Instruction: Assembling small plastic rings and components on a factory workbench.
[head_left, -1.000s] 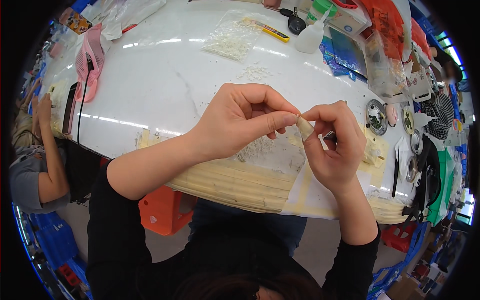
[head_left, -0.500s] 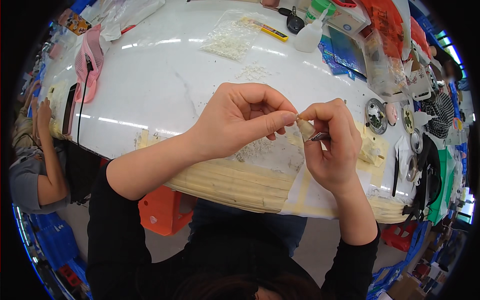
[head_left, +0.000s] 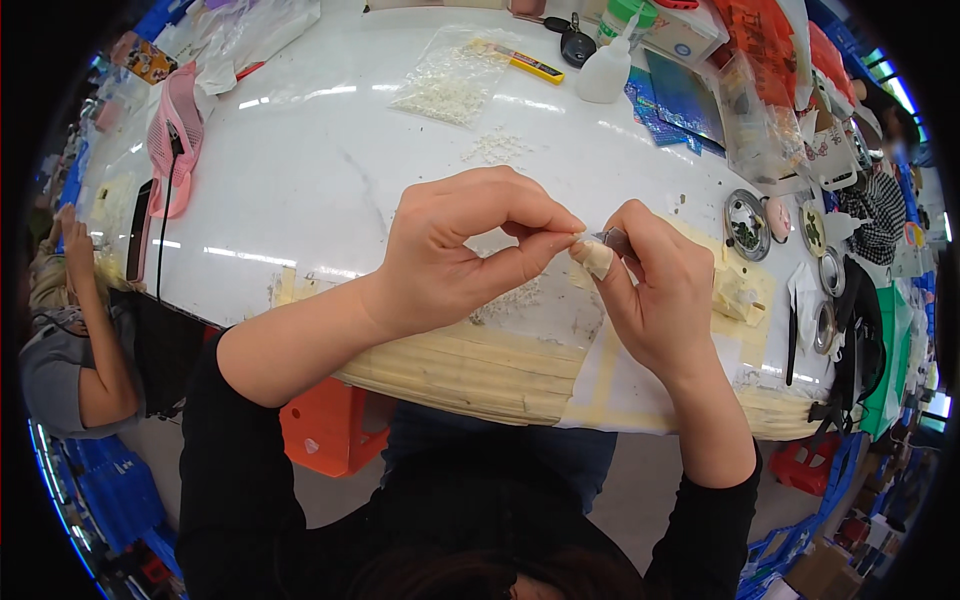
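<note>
the left hand [head_left: 450,245] pinches a tiny pale piece [head_left: 579,238], too small to identify, above the desk [head_left: 300,170]. just right of it, the right hand [head_left: 662,290] pinches a small grey metal tool [head_left: 617,240], its long axis pointing roughly left toward the piece.

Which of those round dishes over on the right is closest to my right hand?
The metal dish with dark green bits: it's the leftmost, while the others sit farther from your right hand.
</note>
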